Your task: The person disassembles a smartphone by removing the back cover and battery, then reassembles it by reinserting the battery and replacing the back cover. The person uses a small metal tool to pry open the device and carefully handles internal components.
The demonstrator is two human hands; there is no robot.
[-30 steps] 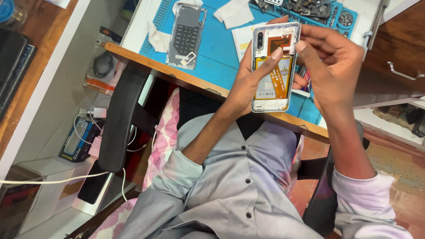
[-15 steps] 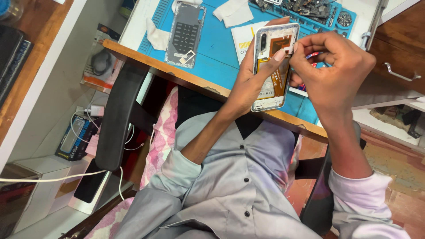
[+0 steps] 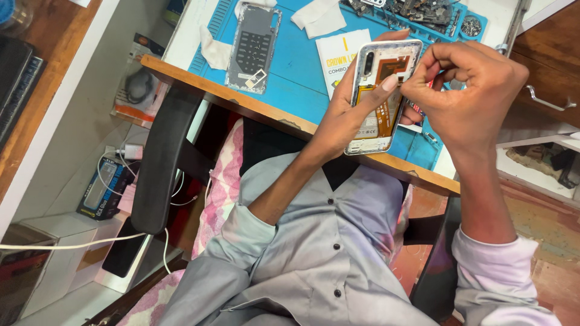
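My left hand (image 3: 350, 115) grips an opened smartphone (image 3: 382, 90) with its back cover off, showing a white frame, orange flex cable and camera module. It is held upright above the front edge of the blue repair mat (image 3: 302, 66). My left thumb rests on the phone's middle. My right hand (image 3: 468, 90) is curled with its fingertips pinched at the phone's upper right edge; whatever it pinches is too small to see. The removed grey back cover (image 3: 254, 48) lies flat on the mat to the left.
White cloth pieces (image 3: 317, 15) and a paper packet (image 3: 341, 57) lie on the mat. A tray of small parts and screws (image 3: 423, 12) sits at the back. A black chair armrest (image 3: 163, 157) stands left; boxes and cables (image 3: 106, 187) sit on the floor.
My right hand has closed from spread fingers into a pinch at the phone's upper right edge. The phone stays in my left hand, shifted slightly.
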